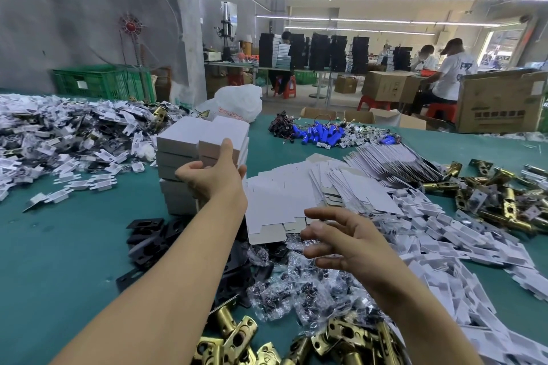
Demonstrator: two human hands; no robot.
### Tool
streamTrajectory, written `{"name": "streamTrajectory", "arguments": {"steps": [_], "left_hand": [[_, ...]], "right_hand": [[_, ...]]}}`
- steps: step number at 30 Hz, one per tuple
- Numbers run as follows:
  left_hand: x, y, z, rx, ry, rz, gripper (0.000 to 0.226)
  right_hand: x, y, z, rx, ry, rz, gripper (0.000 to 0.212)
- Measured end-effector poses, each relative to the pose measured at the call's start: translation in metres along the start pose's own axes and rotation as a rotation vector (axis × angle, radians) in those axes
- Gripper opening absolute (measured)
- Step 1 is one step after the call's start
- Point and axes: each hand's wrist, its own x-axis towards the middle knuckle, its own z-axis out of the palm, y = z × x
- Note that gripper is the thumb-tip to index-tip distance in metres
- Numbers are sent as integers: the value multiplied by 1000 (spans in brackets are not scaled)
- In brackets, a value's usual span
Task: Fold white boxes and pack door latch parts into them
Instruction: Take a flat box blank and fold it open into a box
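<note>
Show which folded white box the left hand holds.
The top box on the right, under the thumb of the left hand; the rest sit beside and below.

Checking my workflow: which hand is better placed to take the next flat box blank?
Right. The right hand hovers open by the flat box blanks; the left hand grips a folded white box on the stack.

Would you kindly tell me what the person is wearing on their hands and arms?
Nothing worn shows. The left hand and right hand are bare, with no gloves or rings, and no watch or band at either wrist. No sleeve appears anywhere up to the bottom edge of the picture.
</note>
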Motion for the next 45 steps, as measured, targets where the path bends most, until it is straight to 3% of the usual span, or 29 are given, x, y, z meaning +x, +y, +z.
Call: {"name": "streamTrajectory", "arguments": {"steps": [3, 6, 11, 13, 16, 18, 23, 27, 30, 34, 40, 41, 45], "left_hand": [[-9, -9, -6, 58, 31, 11, 46], [-16, -24, -14, 301, 13, 126, 26], [-11, -46, -38, 1269, -396, 278, 21], [-10, -52, -46, 1556, -556, 277, 52], [-10, -57, -49, 1676, -597, 268, 85], [-10, -60, -49, 1651, -580, 299, 80], [-15, -62, -47, 1347, -592, 364, 36], [-37, -55, -34, 953, -754, 450, 19], [-61, -44, -31, 725, -973, 516, 27], [-77, -37, -36, 645, -1215, 336, 39], [-79, -26, -34, 664, -1161, 22, 28], [-77, -25, -34, 608, -1146, -60, 26], [-71, -18, -42, 380, -1170, -601, 69]], "right_hand": [[0, 1, -1, -2, 1, -1, 19], [1, 2, -1, -2, 2, 0, 19], [2, 2, -2, -3, 19, -2, 20], [1, 1, -3, -7, 19, -6, 20], [1, 1, -3, -9, 18, -8, 20], [1, 1, -3, -6, 17, -8, 19], [3, 4, -5, -10, 22, 4, 19], [8, 8, -4, -22, 125, 34, 30], [12, 10, -8, -69, 303, 23, 46], [14, 12, -17, -49, 462, 6, 61], [15, 18, -25, 15, 379, 29, 41], [15, 18, -25, 56, 352, 29, 39], [8, 12, -20, 106, 185, 54, 42]]}}
